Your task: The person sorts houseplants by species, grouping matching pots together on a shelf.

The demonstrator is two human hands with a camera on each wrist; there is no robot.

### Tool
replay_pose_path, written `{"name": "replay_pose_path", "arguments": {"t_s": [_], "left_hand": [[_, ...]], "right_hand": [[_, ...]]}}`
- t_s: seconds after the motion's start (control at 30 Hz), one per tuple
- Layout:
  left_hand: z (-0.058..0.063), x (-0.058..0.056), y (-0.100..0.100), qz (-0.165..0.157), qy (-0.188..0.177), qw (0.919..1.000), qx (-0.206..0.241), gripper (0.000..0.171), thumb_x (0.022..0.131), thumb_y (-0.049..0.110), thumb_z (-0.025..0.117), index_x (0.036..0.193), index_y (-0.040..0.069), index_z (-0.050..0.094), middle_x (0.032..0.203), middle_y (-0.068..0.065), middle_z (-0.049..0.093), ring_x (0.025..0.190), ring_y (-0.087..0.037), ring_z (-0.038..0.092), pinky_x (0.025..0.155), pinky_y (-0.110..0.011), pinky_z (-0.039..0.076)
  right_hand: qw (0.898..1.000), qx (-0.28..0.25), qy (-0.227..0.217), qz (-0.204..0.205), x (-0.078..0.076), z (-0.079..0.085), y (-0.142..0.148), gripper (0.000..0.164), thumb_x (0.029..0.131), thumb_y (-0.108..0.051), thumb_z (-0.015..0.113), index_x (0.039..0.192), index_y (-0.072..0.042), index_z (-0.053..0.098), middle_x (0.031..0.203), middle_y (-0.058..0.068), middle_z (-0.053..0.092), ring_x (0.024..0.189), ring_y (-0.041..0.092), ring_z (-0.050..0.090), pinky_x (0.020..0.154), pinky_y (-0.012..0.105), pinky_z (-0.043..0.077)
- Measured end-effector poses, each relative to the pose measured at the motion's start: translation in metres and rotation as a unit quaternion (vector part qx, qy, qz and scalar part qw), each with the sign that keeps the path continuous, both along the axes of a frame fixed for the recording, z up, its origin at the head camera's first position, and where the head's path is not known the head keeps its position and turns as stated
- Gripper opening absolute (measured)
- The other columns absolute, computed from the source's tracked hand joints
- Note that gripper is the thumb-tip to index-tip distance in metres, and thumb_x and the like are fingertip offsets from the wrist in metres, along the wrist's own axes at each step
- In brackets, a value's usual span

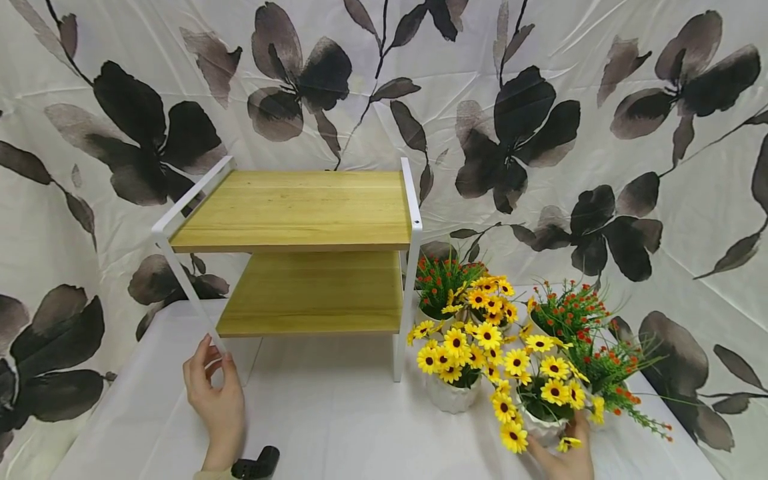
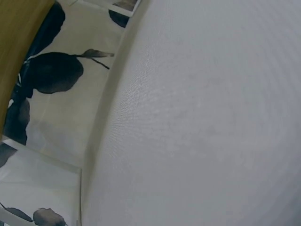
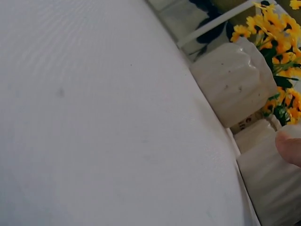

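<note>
A two-tier shelf (image 1: 300, 213) with wooden boards and a white frame stands on the table. My left hand (image 1: 217, 403) touches its front left leg, thumb and fingers on either side of the white bar. At the front right, my right hand (image 1: 567, 457) grips a white pot of yellow flowers (image 1: 543, 427) near its base. In the right wrist view a fingertip (image 3: 289, 149) presses on the side of that pot (image 3: 270, 176). Another white pot (image 3: 230, 84) of yellow flowers stands beside it. The left hand is out of sight in the left wrist view.
More potted flowers crowd the right of the shelf: yellow ones (image 1: 453, 393) and red-flowered green plants (image 1: 567, 310). A white cloth (image 1: 336, 413) covers the table. Behind hangs a floral-print curtain (image 1: 372, 133). A black band (image 1: 258, 463) is on the left wrist.
</note>
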State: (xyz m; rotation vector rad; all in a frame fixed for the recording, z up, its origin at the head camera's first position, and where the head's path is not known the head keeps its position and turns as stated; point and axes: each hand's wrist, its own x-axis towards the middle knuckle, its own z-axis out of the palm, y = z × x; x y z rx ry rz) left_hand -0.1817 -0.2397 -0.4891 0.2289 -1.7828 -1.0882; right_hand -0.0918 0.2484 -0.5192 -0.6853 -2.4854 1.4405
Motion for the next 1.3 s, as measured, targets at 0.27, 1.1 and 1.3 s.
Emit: {"name": "replay_pose_path", "arguments": {"t_s": [0.27,1.1,1.3], "left_hand": [[0.001,-0.001,0.002,-0.008,0.000,1.0000,0.003,0.046,0.091,-0.004,0.057,0.135,0.011,0.054,0.106,0.026,0.043,0.103,0.008,0.045,0.088,-0.006,0.040],[0.000,-0.006,0.005,0.016,0.029,0.9993,0.017,0.046,0.086,-0.012,0.058,0.129,0.003,0.057,0.103,0.023,0.044,0.101,0.008,0.046,0.086,-0.007,0.041],[-0.001,-0.003,0.002,0.012,0.019,0.9996,0.015,0.046,0.088,-0.008,0.059,0.131,0.008,0.057,0.104,0.020,0.046,0.101,0.009,0.046,0.086,-0.006,0.041]], "right_hand": [[0.997,-0.039,-0.050,-0.048,-0.002,0.001,-0.006,0.103,0.076,-0.016,0.075,0.148,0.010,0.007,0.134,0.036,0.027,0.116,0.048,0.033,0.092,0.061,0.039],[0.996,-0.003,-0.023,-0.086,0.013,0.032,-0.009,0.110,0.063,-0.033,0.089,0.146,0.003,0.026,0.131,0.027,0.041,0.104,0.030,0.045,0.081,0.035,0.046],[0.994,0.031,0.000,-0.103,0.020,0.048,-0.011,0.100,0.063,-0.030,0.090,0.142,-0.001,0.035,0.123,0.018,0.049,0.087,0.014,0.041,0.063,0.019,0.030]]}}
